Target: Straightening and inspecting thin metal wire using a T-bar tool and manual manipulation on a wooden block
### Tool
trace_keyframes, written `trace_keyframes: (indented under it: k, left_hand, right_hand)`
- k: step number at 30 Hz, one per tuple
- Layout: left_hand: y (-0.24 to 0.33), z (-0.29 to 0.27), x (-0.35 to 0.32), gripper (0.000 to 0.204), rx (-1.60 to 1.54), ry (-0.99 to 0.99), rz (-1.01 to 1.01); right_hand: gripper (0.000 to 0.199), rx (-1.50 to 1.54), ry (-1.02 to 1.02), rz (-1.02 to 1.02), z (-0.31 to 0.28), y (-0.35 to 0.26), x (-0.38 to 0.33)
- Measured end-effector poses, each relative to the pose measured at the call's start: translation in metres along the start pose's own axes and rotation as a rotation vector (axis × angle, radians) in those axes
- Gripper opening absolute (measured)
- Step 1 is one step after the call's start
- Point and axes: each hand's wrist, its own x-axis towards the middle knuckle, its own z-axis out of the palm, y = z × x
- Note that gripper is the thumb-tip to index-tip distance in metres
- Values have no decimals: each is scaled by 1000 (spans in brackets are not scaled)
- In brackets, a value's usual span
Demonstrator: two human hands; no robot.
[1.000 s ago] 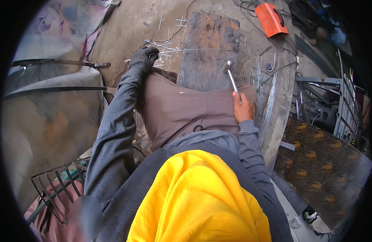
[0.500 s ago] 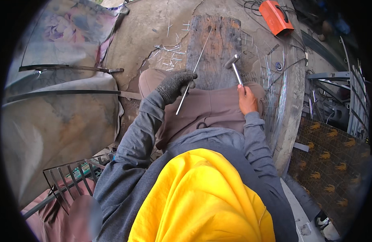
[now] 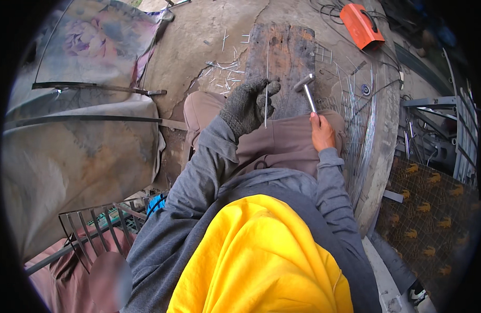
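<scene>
My left hand, in a dark grey knit glove, grips a thin straight metal rod between thumb and fingers. The rod runs away from me, its far part over a worn wooden plank that lies between my knees. Whether the rod touches the plank, I cannot tell. My bare right hand is closed round the handle of a hammer. The hammer's grey metal head is raised over the plank's right side, apart from the rod.
Short cut rod pieces are scattered left of the plank. A bundle of long thin rods lies by my right knee. An orange box-shaped machine with cables stands at the far right. A draped cover fills the left side.
My left hand has moved right and slightly forward with the rod, which has swung from slanted to nearly straight ahead. The right hand still holds the hammer, almost unmoved.
</scene>
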Motion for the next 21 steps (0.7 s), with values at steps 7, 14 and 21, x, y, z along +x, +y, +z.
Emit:
trace_keyframes:
  k: [7, 14, 21]
  left_hand:
    - [8, 13, 13, 27, -202, -145, 10]
    - [19, 28, 21, 29, -199, -206, 36]
    - [26, 27, 30, 28, -82, -274, 61]
  right_hand:
    - [56, 12, 16, -23, -2, 0, 0]
    - [56, 42, 0, -7, -3, 1, 0]
    - [55, 59, -40, 68, -5, -1, 2]
